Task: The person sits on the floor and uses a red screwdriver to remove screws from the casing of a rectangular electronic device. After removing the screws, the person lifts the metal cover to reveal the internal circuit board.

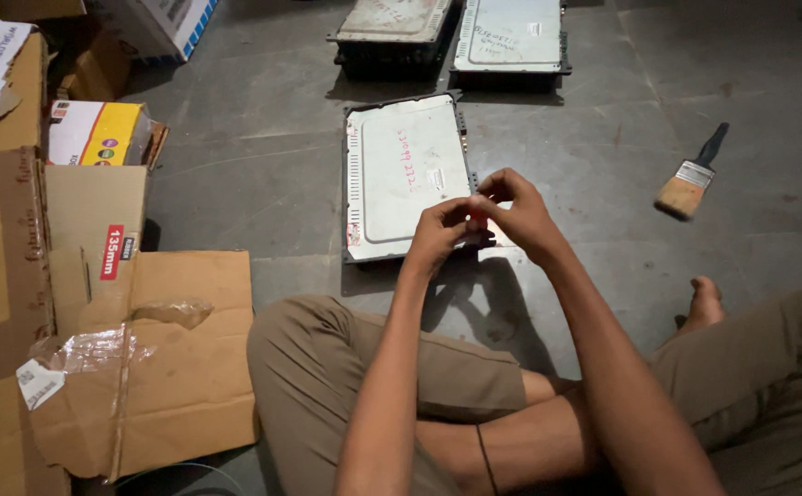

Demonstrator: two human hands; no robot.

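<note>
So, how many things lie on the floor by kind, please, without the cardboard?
Flat metal device boxes: 3 (nearest, far left, far right)
Paintbrush: 1
Total: 4

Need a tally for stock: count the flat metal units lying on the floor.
3. One metal unit lies just beyond the hands; two more sit side by side at the top edge, left and right, both cropped. Others may lie out of frame.
</note>
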